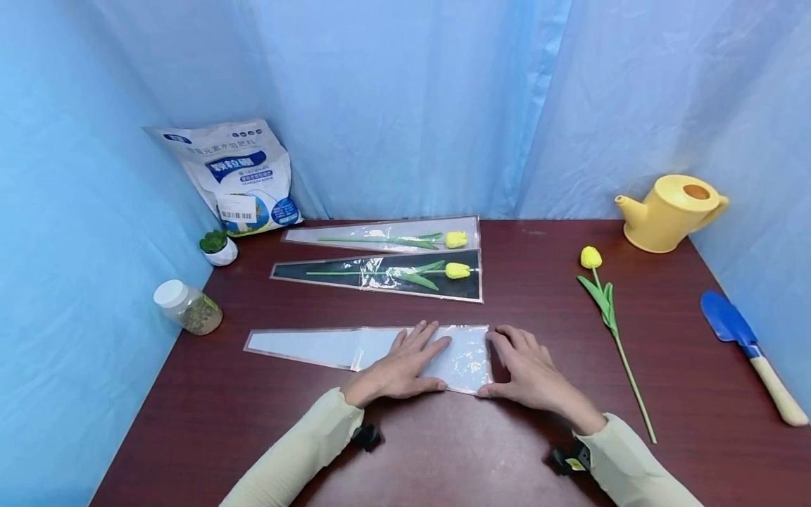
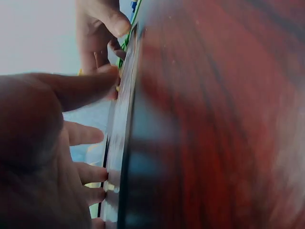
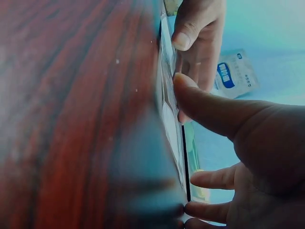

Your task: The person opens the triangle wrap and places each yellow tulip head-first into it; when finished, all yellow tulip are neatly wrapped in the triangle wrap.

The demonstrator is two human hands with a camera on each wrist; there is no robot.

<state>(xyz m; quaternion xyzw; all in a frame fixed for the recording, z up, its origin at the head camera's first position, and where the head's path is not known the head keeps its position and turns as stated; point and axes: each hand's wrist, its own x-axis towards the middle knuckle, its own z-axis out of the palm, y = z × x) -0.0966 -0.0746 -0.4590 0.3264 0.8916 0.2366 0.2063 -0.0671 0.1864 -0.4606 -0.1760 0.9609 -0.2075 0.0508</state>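
Note:
A long tapered flower sleeve, clear with a white backing, lies flat with its wide end to the right. My left hand rests spread on its wide part, fingers straight. At the right edge, my right hand touches the sleeve with thumb and fingers apart, one near each corner. In the right wrist view the right thumb lies along the sleeve's edge. Behind it lie a black sleeve and a white sleeve, each holding a yellow tulip. A loose yellow tulip lies to the right.
A yellow watering can stands at the back right, with a blue trowel in front of it. On the left are a white fertilizer bag, a small potted succulent and a tilted clear jar. Blue curtains surround the table.

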